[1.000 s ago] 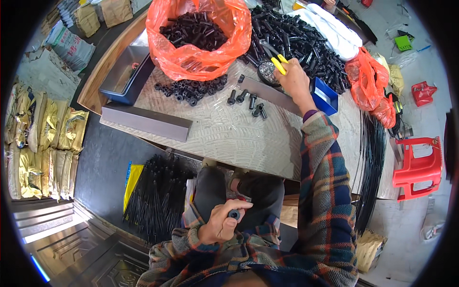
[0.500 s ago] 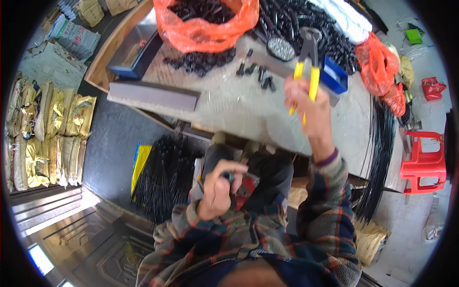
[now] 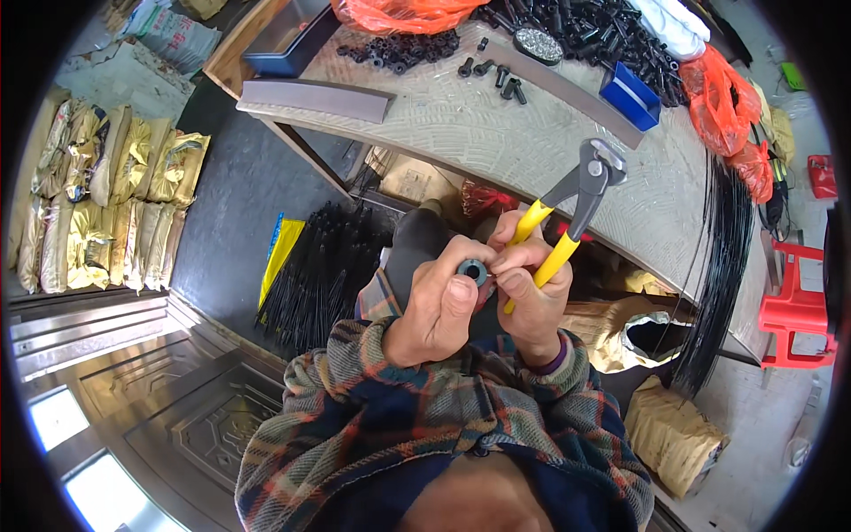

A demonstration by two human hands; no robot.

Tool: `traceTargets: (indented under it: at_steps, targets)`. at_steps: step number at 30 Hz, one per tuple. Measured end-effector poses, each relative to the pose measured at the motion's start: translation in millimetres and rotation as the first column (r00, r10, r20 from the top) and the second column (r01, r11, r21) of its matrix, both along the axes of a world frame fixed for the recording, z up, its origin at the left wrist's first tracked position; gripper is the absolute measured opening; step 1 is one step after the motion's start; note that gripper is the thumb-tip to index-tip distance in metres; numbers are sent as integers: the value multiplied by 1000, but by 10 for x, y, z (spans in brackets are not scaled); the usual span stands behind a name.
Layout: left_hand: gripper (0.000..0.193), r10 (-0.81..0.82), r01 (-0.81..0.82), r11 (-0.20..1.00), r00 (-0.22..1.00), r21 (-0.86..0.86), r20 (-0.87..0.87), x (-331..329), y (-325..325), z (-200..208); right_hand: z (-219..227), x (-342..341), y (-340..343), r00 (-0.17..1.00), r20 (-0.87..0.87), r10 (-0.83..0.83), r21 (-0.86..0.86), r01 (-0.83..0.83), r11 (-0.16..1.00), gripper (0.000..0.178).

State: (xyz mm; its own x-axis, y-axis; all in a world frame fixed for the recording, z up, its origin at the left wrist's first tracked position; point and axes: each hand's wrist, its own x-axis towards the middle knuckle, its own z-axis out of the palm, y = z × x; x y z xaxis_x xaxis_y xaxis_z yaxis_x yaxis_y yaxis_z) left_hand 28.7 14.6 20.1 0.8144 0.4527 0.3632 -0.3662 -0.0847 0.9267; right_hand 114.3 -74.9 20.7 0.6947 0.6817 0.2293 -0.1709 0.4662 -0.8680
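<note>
Both my hands meet in front of my lap. My left hand [image 3: 433,306] is closed around a small dark round piece with a hollow end and a grey-green rim [image 3: 473,269]. My right hand [image 3: 532,293] holds end-cutting pliers [image 3: 592,182] by their yellow handles, their grey head pointing up and away past the bench edge. The thumb and fingertips of that hand also pinch together right beside the ring-shaped end. Whatever thin thing they may pinch is too small to make out.
The bench [image 3: 532,146] carries several loose black bolt-like parts [image 3: 510,84], a large black pile [image 3: 576,35], a blue tray [image 3: 631,97] and orange-red bags [image 3: 720,102]. A bundle of black rods [image 3: 324,275] stands left of my legs. Black strands [image 3: 722,266] hang off the bench's right end.
My right hand has come down from above the bench to my left hand, bringing the pliers along. The left hand has risen slightly and turned the round piece's hollow end into view.
</note>
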Motion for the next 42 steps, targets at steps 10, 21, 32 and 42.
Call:
traceTargets:
  at_steps: [10,21,32,42]
  targets:
    - [39,1,-3,998,1000,65,21,-31,-100,94,-16,-39,-111,989,136,-55,75,45,996,16]
    - [44,27,-28,997,1000,71,13,-26,-78,86,-47,-86,-67,828,487,-279,30,303,952,11]
    - [53,25,-24,995,1000,-94,13,-97,97,-228,105,-12,-47,769,631,-102,-147,248,958,19]
    - [68,0,-4,999,992,-32,-122,-179,105,-140,385,371,-570,-69,910,409,-315,527,790,26]
